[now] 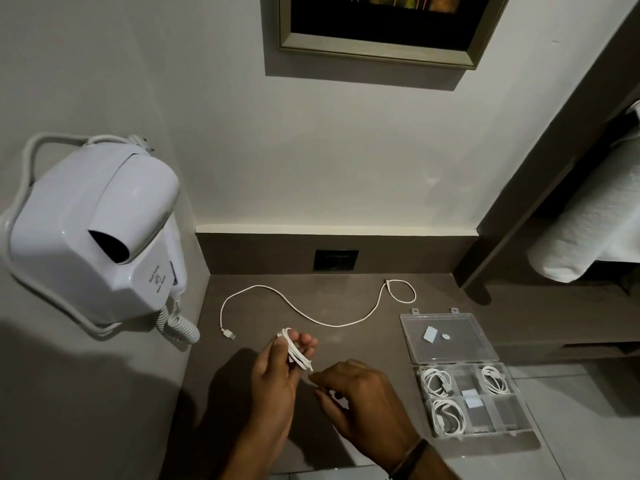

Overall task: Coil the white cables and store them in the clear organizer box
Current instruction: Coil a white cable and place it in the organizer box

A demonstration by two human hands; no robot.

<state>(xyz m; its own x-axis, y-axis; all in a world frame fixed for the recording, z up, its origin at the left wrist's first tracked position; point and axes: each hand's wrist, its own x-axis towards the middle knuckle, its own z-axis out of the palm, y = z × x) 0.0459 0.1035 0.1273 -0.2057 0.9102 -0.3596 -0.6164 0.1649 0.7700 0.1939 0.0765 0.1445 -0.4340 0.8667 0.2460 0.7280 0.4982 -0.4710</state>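
My left hand holds a coiled white cable wound around its fingers, above the brown counter. My right hand is just right of it, its fingertips pinched at the coil's loose end. A second white cable lies uncoiled across the counter behind my hands, its USB plug at the left end. The clear organizer box stands open at the right, its lid folded back. Three coiled white cables lie in its compartments; the other compartments hold no cable.
A white wall-mounted hair dryer with a spiral cord juts out on the left. A dark socket plate sits in the back panel. A rolled white towel lies on a shelf at the right. A framed picture hangs above.
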